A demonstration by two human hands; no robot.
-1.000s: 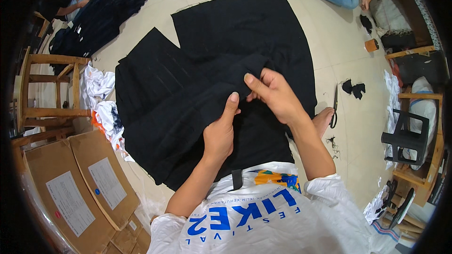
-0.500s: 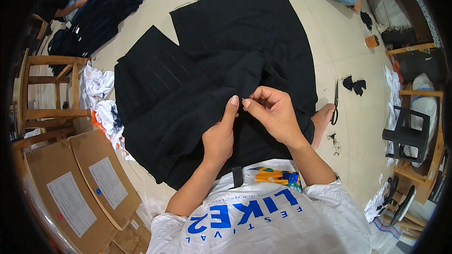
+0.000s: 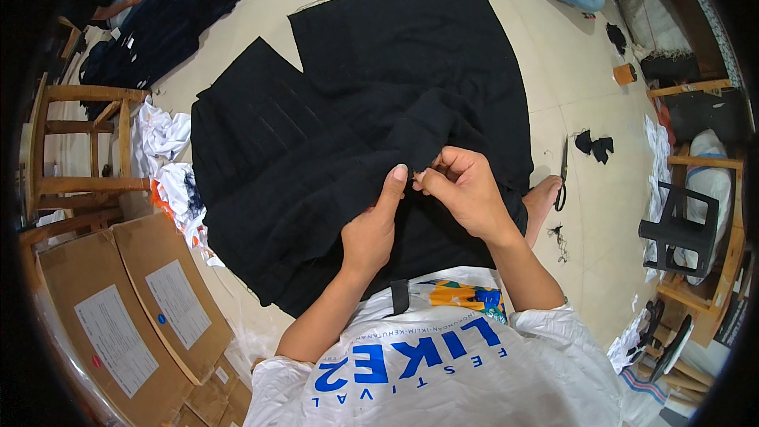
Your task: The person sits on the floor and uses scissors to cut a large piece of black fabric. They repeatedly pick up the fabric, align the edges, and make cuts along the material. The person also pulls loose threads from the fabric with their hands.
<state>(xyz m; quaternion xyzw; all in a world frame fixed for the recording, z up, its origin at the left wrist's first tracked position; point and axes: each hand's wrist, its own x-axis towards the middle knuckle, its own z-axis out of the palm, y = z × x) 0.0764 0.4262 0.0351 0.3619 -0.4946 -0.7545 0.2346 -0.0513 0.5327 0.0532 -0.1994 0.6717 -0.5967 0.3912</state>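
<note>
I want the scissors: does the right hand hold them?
No, the scissors lie on the floor, while the right hand is over the cloth.

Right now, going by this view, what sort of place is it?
Probably a garment workshop: black cloth spread out, scissors beside it, and a dark fabric pile at upper left.

Matt cloth (image 3: 348, 126), glossy floor tiles (image 3: 605, 213), cardboard boxes (image 3: 150, 247)

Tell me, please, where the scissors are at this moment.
In the head view, the scissors lie on the tiled floor to the right of the black cloth, between the bare foot and the small black scraps.
</note>
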